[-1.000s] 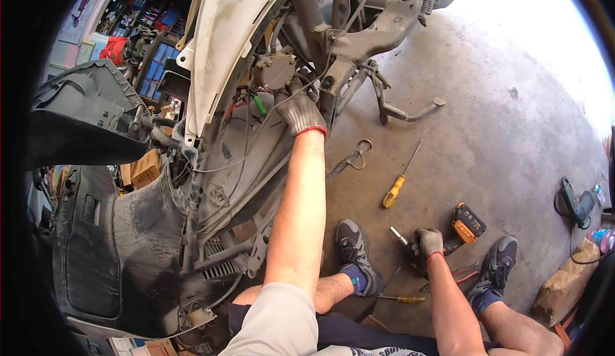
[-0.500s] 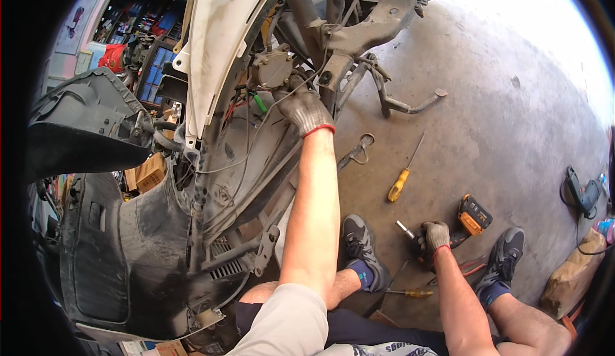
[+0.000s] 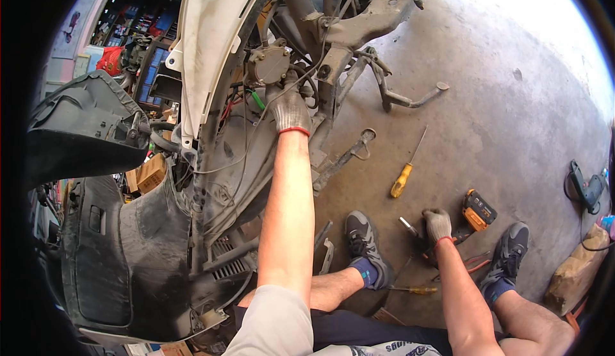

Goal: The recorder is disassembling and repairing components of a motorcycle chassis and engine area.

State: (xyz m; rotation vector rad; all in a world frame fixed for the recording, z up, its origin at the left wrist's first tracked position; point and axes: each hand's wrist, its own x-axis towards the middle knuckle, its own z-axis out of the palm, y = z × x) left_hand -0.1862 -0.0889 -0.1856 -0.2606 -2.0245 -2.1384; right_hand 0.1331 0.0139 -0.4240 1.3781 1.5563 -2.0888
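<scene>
My left hand [image 3: 289,109], in a grey glove with red cuff, reaches beneath a round grimy metal housing [image 3: 269,67] with hoses on the dismantled scooter's frame [image 3: 359,26]. Its fingers are closed, largely hidden; what they grip is unclear. My right hand [image 3: 437,223], gloved too, is down on the floor, fingers curled on a black and orange cordless power tool [image 3: 478,214] with a silver socket [image 3: 407,225]. A yellow-handled screwdriver [image 3: 401,180] lies above it; another [image 3: 419,289] and red-handled pliers [image 3: 474,265] lie nearby.
A long cream panel [image 3: 211,29] and black body panels [image 3: 96,253] fill the left side, with cluttered shelves [image 3: 131,19] behind. A stand [image 3: 403,99] juts over the concrete floor [image 3: 512,132]. At right lie a corded green tool [image 3: 586,189] and a brown bundle [image 3: 573,269]. My shoes flank my right hand.
The view has shifted slightly. My left forearm has swung a little left, the hand still under the housing. My right hand has shifted slightly on the power tool.
</scene>
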